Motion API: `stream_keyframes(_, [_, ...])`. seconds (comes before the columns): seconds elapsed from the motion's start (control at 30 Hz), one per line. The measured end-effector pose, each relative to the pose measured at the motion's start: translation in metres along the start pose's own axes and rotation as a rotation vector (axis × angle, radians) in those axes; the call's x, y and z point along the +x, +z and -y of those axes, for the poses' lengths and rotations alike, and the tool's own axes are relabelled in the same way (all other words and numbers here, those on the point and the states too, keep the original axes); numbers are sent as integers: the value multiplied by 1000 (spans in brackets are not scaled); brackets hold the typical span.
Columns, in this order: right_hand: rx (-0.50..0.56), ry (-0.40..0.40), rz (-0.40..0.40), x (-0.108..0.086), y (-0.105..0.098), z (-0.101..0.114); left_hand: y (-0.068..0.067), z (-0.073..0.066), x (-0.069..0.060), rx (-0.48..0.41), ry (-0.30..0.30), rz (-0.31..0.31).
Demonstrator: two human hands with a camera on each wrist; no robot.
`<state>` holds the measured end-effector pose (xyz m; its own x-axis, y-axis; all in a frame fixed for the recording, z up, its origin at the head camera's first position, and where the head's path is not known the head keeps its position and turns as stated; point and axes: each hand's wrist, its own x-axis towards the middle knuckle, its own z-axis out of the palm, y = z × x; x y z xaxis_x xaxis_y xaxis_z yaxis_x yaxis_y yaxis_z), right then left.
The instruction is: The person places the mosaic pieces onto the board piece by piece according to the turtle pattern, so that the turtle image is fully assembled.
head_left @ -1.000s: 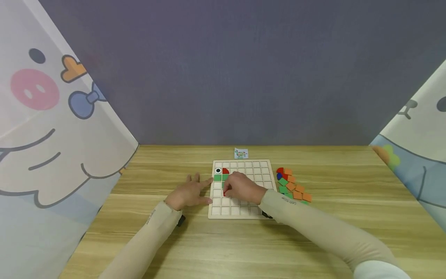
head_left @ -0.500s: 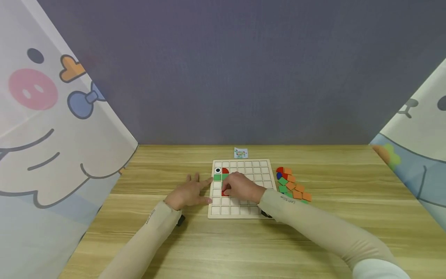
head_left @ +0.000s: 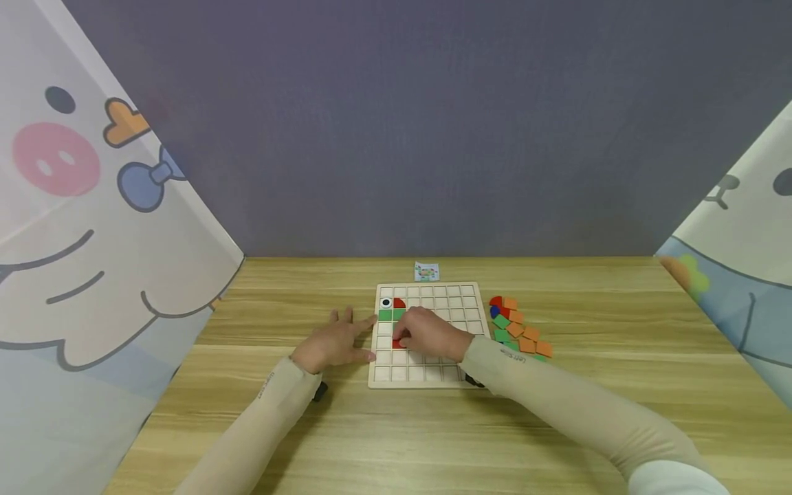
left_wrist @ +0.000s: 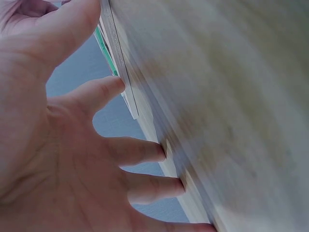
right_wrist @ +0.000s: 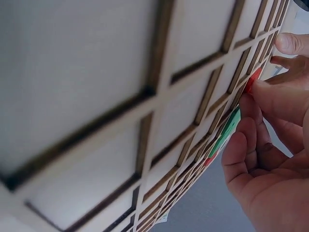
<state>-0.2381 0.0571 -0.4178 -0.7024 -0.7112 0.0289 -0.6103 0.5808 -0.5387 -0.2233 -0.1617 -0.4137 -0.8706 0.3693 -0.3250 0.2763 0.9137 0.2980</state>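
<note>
A pale gridded board (head_left: 433, 382) lies on the table. In its left columns are a white eye disc (head_left: 386, 302), a red quarter-round piece (head_left: 399, 303) and green squares (head_left: 385, 315). The right hand (head_left: 430, 334) has its fingertips on another red piece (head_left: 399, 345) at the second column; in the right wrist view the thumb and a finger of this hand (right_wrist: 275, 125) meet at the red piece (right_wrist: 252, 80). With fingers spread, the left hand (head_left: 334, 342) touches the board's left edge; the left wrist view shows this hand (left_wrist: 72, 140) with fingertips on the table and board edge.
Loose orange (head_left: 530, 333), green, red and blue pieces lie in a cluster right of the board. A small picture card (head_left: 427, 271) lies behind the board, near a grey wall (head_left: 396, 137). Patterned panels (head_left: 111, 227) stand at both sides.
The right hand's fingertips have shifted very slightly at the red piece, and more of that piece shows. The left hand stays in place.
</note>
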Motion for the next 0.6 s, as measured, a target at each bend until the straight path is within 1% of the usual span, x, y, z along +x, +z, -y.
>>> stream_keyframes(0.17, [3, 5, -19, 0, 2, 1, 0, 0, 0, 6, -5, 2])
stream_keyframes(0.3, [-15, 11, -31, 0, 2, 2, -1, -1, 0, 4, -11, 4])
stream_keyframes(0.43, [-21, 21, -11, 0, 2, 2, -1, -2, 0, 7, 8, -7])
stream_keyframes(0.6, [-32, 56, 15, 0, 0, 1, 0, -1, 0, 5, 31, -17])
